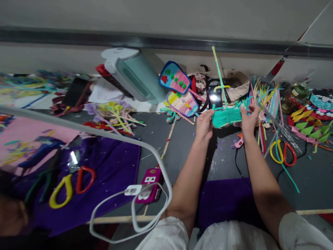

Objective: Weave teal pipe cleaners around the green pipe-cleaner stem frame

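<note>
Teal pipe-cleaner panel (227, 117): one edge pinched in left hand (204, 125), opposite edge gripped by right hand (249, 119), fingers curled. Scissors (282, 155), red-and-yellow handles, on grey tabletop (312, 182).

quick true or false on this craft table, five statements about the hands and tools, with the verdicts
1. The left hand and right hand both hold the turquoise piece. True.
2. The scissors on the purple cloth have two yellow handles. False: one handle is yellow, the other red.
3. The blue-edged paddle bears a red flower. True.
4. The power strip is nearer the right hand. False: it is nearer the left.
5. Another pair of scissors lies right of the right forearm. True.
</note>
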### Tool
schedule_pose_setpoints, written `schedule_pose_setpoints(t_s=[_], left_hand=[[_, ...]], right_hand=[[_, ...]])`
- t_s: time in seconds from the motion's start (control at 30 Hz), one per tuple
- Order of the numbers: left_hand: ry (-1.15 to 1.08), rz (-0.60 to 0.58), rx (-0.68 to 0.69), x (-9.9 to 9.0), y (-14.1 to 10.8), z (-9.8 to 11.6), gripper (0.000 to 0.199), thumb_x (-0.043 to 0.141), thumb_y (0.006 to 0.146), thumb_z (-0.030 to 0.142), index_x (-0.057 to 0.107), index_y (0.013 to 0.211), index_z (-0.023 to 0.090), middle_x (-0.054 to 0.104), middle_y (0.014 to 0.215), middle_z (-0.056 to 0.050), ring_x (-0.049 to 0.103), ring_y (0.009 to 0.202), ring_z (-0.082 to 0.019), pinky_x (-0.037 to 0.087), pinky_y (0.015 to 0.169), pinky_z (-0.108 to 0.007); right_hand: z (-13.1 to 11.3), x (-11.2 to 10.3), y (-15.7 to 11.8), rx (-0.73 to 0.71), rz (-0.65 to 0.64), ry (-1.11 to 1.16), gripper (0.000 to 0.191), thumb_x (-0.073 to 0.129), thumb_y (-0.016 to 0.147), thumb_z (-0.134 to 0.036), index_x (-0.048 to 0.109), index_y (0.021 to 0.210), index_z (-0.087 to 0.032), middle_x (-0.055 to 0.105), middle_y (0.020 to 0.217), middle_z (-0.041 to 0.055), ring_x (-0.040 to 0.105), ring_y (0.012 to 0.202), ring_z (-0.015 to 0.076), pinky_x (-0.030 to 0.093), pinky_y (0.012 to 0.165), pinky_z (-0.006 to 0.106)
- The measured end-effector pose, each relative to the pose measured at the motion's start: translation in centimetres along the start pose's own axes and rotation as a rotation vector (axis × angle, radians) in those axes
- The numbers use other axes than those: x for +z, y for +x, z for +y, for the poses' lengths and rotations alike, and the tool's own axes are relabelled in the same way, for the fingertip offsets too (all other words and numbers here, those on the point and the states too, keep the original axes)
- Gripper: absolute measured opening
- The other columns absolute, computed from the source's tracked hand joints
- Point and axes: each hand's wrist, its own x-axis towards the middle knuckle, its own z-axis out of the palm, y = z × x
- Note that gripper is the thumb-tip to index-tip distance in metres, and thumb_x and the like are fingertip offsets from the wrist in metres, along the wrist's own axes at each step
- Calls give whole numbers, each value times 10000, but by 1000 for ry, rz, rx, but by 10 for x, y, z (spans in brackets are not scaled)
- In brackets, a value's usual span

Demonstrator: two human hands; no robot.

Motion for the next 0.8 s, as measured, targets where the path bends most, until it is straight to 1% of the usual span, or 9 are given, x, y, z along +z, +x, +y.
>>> schedule_pose_setpoints(t_s=[0.03,0.1,0.17,0.27,0.37,0.47,0.6,0.73,0.8], left_hand=[[9,-13,10,1,-1,0,249,842,604,291,723,775,155,674,633,14,573,513,-101,450,507,-221],[25,-41,25,2,-3,0,263,845,607,309,722,775,148,670,638,9,567,512,-96,451,510,-224],[52,-53,40,4,-4,-2,261,845,615,321,711,758,148,637,605,23,539,492,-85,445,508,-223],[106,-42,67,6,-5,-5,259,844,621,333,700,739,153,567,544,54,462,445,-63,401,480,-211],[132,-56,82,9,-9,-7,272,842,620,346,716,761,151,601,578,37,486,472,-70,399,488,-210],[149,-65,77,12,-14,-6,284,846,621,364,722,765,152,635,614,19,527,509,-85,429,515,-218],[157,-49,69,14,-16,-5,296,860,625,376,713,759,157,633,617,20,548,529,-94,458,543,-228],[163,-53,92,12,-14,-8,290,855,629,377,715,743,151,623,600,22,518,511,-86,450,535,-222],[196,-41,127,11,-12,-11,254,827,653,366,718,730,150,621,598,20,500,510,-85,429,529,-220]], right_hand=[[-5,-3,-1,-76,10,-86,300,657,834,-440,589,1030,-222,628,1059,61,585,910,184,483,907,373],[-17,-8,-5,-230,-67,-188,210,599,900,-422,639,947,-221,626,986,61,572,955,213,465,924,389],[-29,-9,-10,-352,-165,-265,217,580,930,-407,686,920,-218,619,965,71,558,999,235,450,938,401],[-41,-6,-18,-454,-281,-359,213,588,939,-382,731,983,-231,606,993,83,538,1011,251,439,928,406],[-44,-3,-22,-491,-329,-409,194,592,938,-354,740,987,-238,609,992,83,525,1005,259,432,911,409],[-44,-3,-23,-507,-329,-438,166,593,934,-323,733,942,-233,615,975,79,521,997,258,432,901,406],[-44,-6,-21,-533,-332,-453,160,612,920,-322,721,983,-224,615,1007,79,518,1010,255,432,907,402],[-46,-5,-22,-531,-354,-459,152,593,922,-300,699,854,-217,605,963,76,516,1003,255,426,895,405],[-47,-4,-23,-531,-350,-458,147,586,920,-286,688,839,-219,606,961,78,516,1003,257,423,895,409]])
